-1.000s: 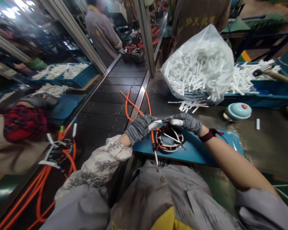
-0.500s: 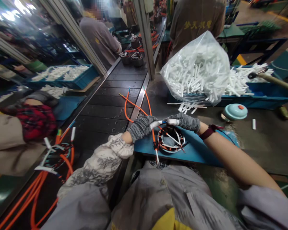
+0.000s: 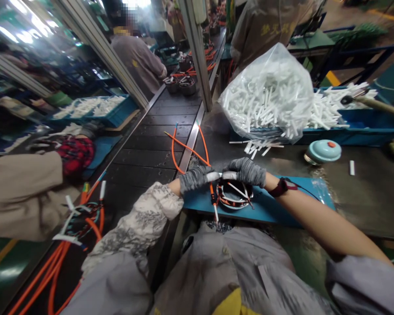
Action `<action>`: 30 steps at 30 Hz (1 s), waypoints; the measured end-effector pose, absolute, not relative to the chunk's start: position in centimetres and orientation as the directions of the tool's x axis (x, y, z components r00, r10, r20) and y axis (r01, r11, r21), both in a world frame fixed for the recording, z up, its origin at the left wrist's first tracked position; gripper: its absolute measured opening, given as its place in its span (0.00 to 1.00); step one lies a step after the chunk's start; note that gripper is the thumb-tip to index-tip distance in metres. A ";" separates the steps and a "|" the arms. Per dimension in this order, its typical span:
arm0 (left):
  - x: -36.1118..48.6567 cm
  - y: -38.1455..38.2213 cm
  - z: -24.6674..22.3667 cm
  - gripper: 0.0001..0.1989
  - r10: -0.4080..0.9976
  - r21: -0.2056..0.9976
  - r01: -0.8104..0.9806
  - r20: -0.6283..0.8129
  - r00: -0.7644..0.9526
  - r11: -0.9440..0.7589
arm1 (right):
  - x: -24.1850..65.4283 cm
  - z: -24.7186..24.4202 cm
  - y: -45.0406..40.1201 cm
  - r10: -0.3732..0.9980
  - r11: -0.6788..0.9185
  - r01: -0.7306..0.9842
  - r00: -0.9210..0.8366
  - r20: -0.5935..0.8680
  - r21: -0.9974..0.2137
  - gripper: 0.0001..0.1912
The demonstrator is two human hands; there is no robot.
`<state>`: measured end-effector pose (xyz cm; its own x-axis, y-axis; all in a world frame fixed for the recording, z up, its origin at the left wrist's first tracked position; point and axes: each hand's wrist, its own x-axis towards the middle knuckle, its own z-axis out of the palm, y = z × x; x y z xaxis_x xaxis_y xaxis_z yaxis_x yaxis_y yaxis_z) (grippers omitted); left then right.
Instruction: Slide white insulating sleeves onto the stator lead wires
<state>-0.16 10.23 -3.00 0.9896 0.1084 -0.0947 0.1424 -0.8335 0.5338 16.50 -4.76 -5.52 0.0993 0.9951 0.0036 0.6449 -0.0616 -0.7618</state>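
Note:
My left hand, in a grey knit glove with whitish fingertips, is closed in a pinch. My right hand, gloved alike, pinches from the other side, the fingertips nearly meeting. A short bit of white sleeve shows between them; the wire is mostly hidden by the fingers. Just below sits a ring-shaped motor stator with orange and white windings, lying on a blue board. Orange leads run from beside it across the metal rail. One lead with a white sleeved end hangs toward my lap.
A clear bag of white sleeves leans on a blue bin at right. A light-blue round container stands nearby. Left is a dark conveyor, with another wired stator and a co-worker's arm. A metal post rises ahead.
My hands have come closer together and slightly lower; the blue wire seen between them is now covered. The co-worker's arm at left has moved forward and right.

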 end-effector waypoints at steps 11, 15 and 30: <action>3.3 7.4 -1.5 0.20 0.140 0.010 0.148 -0.274 0.952 -0.989 | 19.8 -7.4 -8.1 0.965 -0.116 0.285 0.260 -0.039 -0.951 0.22; 5.0 6.0 -2.1 0.18 -0.008 0.102 0.017 -0.243 0.970 -0.995 | 19.3 -8.1 -8.4 0.958 -0.111 0.302 0.286 -0.021 -0.947 0.24; 1.5 9.2 -4.9 0.19 0.217 0.122 0.187 0.332 0.918 -0.975 | 27.0 -11.6 -10.6 0.745 -0.544 0.748 0.639 0.191 -0.380 0.16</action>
